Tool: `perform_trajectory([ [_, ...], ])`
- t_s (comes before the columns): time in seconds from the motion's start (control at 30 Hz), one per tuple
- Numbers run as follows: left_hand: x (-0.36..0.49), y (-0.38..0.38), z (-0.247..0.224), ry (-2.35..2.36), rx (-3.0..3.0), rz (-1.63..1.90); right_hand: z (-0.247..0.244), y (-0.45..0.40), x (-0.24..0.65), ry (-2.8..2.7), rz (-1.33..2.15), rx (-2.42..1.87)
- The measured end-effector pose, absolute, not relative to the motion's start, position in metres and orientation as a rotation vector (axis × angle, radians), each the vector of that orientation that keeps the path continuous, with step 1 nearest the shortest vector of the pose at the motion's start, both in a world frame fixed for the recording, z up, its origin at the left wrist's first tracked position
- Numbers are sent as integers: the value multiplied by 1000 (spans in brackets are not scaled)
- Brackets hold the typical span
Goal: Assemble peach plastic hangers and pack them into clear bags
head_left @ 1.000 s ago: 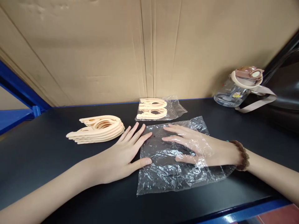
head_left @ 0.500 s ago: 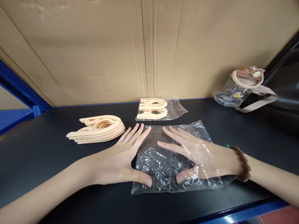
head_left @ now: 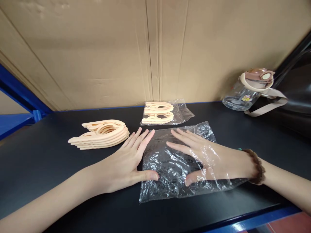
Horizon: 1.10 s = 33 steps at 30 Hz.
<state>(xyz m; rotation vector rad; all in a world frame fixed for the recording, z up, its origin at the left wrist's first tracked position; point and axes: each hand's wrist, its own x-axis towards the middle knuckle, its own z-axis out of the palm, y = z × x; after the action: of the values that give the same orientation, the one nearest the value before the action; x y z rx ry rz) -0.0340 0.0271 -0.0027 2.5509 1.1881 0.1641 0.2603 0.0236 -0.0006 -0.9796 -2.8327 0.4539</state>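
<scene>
A clear plastic bag [head_left: 167, 174] lies flat on the black tabletop in front of me. My right hand [head_left: 206, 158] is inside it, fingers spread, with the film over its back and the bag's mouth near the wrist. My left hand [head_left: 128, 165] rests at the bag's left edge, its thumb and index finger on the film, fingers spread. Left of it sits a stack of cream folding hangers [head_left: 107, 136]. Behind the bag, more cream hangers [head_left: 159, 112] lie packed in a second clear bag [head_left: 181, 113].
A clear water bottle [head_left: 245, 92] with a brownish lid and a strap stands at the back right, beside a black shiny object [head_left: 293, 87]. Cardboard [head_left: 97, 55] forms the back wall. A blue metal frame [head_left: 21, 94] runs along the left side.
My right hand has shifted slightly right and up, and the bag has turned a little with it. The left hand has barely moved. Hangers and bottle stay in place.
</scene>
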Motion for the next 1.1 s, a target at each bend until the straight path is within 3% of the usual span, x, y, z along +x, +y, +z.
perform_trajectory([
  [0.33, -40, 31, -9, 1151, 2877, 172, 40, 49, 320, -2846, 828, -1375],
  [0.7, -24, 34, 0, 1232, 3158, 325, 37, 52, 325, -2841, 777, -1260],
  [0.83, -27, 37, 25, 1210, 3317, 465, 36, 52, 321, -2818, 670, -1217],
  [0.97, -48, 44, 59, 1483, 3314, 562, 38, 48, 314, -2751, 411, -1289],
  [1.1, -94, 59, 69, 1744, 2942, 208, 39, 41, 306, -2649, 108, -1292],
])
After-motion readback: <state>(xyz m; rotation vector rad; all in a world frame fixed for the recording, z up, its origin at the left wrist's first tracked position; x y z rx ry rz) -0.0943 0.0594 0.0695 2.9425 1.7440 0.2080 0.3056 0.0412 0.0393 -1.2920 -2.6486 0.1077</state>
